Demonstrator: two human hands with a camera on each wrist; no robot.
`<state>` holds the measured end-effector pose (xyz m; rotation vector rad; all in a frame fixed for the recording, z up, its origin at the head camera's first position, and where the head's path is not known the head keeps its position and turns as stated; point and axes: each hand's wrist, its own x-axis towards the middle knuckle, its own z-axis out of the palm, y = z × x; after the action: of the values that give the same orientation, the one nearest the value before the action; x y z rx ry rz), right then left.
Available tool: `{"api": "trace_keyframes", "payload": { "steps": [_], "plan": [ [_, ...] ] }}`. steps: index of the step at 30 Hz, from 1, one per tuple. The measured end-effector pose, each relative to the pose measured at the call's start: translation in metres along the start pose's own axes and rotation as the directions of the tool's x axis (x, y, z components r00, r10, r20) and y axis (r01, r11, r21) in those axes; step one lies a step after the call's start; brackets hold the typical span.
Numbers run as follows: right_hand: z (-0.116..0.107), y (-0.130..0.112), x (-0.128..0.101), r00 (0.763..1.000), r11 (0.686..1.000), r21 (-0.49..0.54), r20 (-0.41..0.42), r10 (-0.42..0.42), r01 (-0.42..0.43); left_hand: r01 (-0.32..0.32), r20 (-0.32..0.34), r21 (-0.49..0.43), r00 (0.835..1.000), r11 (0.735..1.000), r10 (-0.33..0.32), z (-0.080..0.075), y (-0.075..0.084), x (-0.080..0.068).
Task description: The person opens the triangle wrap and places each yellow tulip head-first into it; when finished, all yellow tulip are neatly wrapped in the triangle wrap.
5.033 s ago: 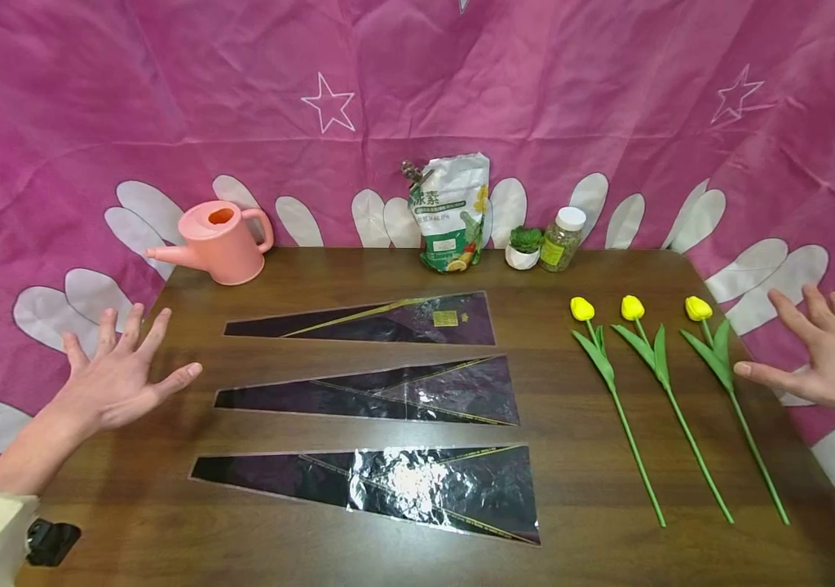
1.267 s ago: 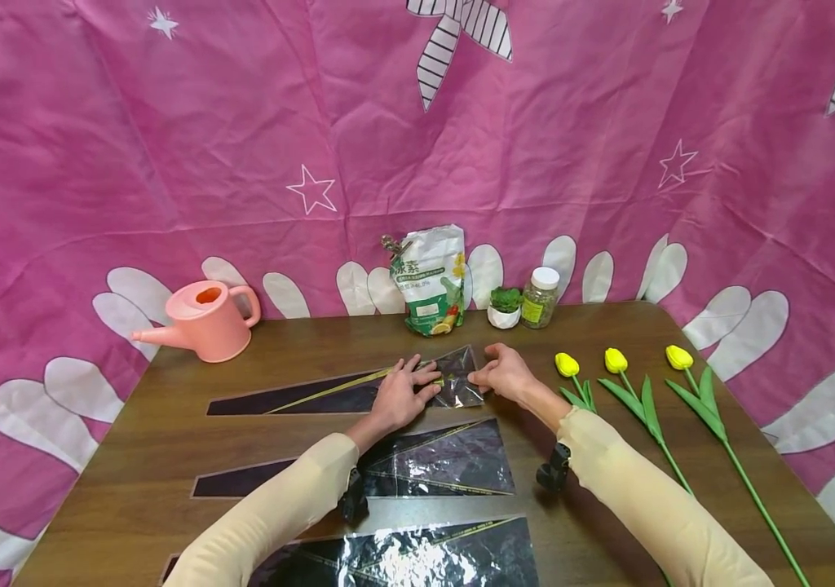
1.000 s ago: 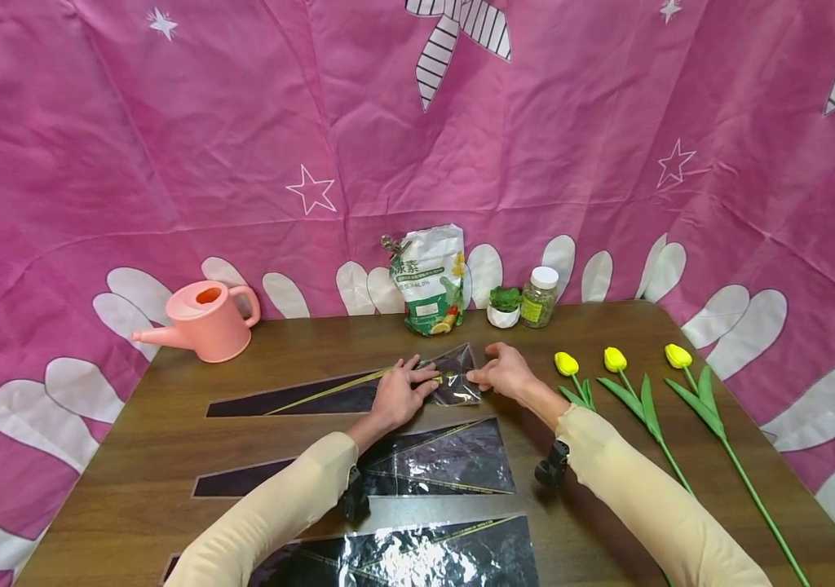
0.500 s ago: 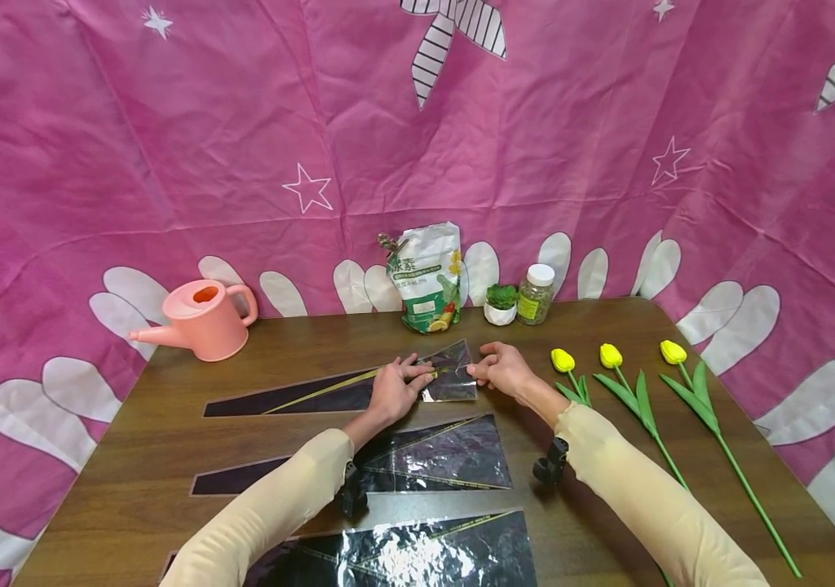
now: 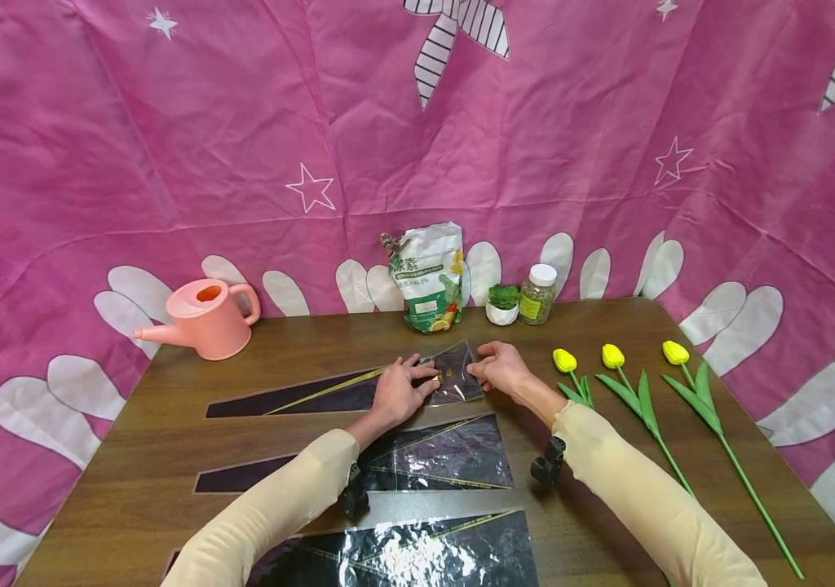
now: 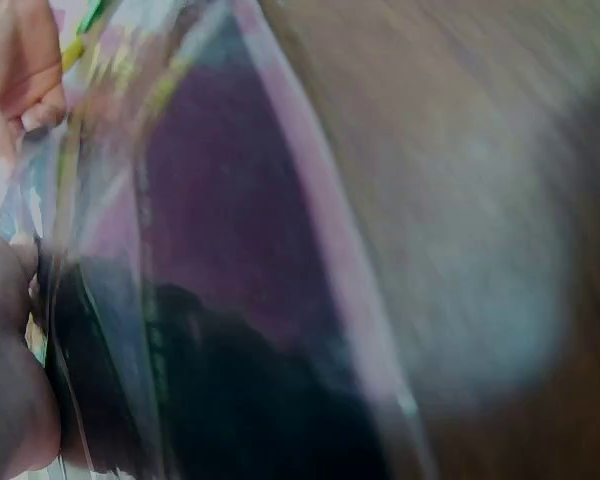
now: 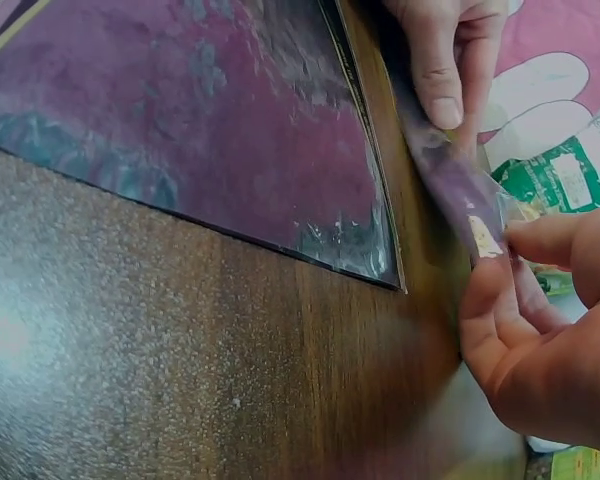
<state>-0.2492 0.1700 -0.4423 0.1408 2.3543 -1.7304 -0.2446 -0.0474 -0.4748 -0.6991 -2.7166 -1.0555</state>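
A tapered dark plastic flower sleeve with a gold stripe (image 5: 322, 395) lies farthest back of three on the table. Across its wide part rests my left hand (image 5: 399, 390), fingers stretched out and pressing it down. At the wide right end my right hand (image 5: 501, 368) pinches the film's edge between thumb and fingers. The right wrist view shows that pinch: thumb and fingertips (image 7: 540, 240) meet on the shiny, lifted film (image 7: 465, 205). Two more sleeves, a middle one (image 5: 454, 456) and a front one (image 5: 483, 546), lie nearer, partly covered by my left forearm.
Three yellow artificial tulips (image 5: 614, 355) lie at the right, one partly behind my right sleeve. Along the back stand a pink watering can (image 5: 214, 322), a white-green pouch (image 5: 428, 281), a small potted succulent (image 5: 502, 305) and a white-lidded jar (image 5: 537, 295). A pink curtain (image 5: 241, 106) hangs behind.
Both hands came in from the table's sides to the far sleeve's wide end. Over the last second they stay there, with the right fingers working at the film's edge and the film shifting slightly.
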Motion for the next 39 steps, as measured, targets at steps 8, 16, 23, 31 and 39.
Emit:
{"api": "trace_keyframes", "payload": {
  "steps": [8, 16, 23, 31, 39],
  "plan": [
    [0.0009, -0.0014, -0.0014, 1.0, 0.998, -0.065, -0.017, 0.014, -0.015, 0.008, 0.11, 0.098, 0.994, 0.995, -0.019, -0.0014, -0.0024, -0.0008],
    [0.0006, -0.0068, -0.0034, 0.999, 0.994, -0.108, -0.036, 0.009, -0.013, 0.024, 0.076, 0.114, 0.997, 0.993, -0.033, -0.0043, 0.0005, 0.0059],
    [0.0024, -0.0044, -0.003, 1.0, 0.997, -0.081, -0.02, 0.011, -0.013, 0.03, 0.019, 0.107, 0.999, 0.994, -0.032, -0.0027, -0.0018, 0.004],
    [0.0001, -0.0029, -0.0039, 1.0, 0.999, -0.036, -0.01, 0.011, -0.011, 0.059, -0.06, -0.032, 0.996, 0.998, -0.061, -0.0008, -0.004, 0.0035],
    [-0.0022, 0.0005, -0.0016, 1.0, 1.0, 0.0, 0.005, 0.018, -0.018, 0.024, -0.137, -0.135, 0.99, 0.991, -0.042, -0.0004, -0.0053, 0.0024]
  ]
}}
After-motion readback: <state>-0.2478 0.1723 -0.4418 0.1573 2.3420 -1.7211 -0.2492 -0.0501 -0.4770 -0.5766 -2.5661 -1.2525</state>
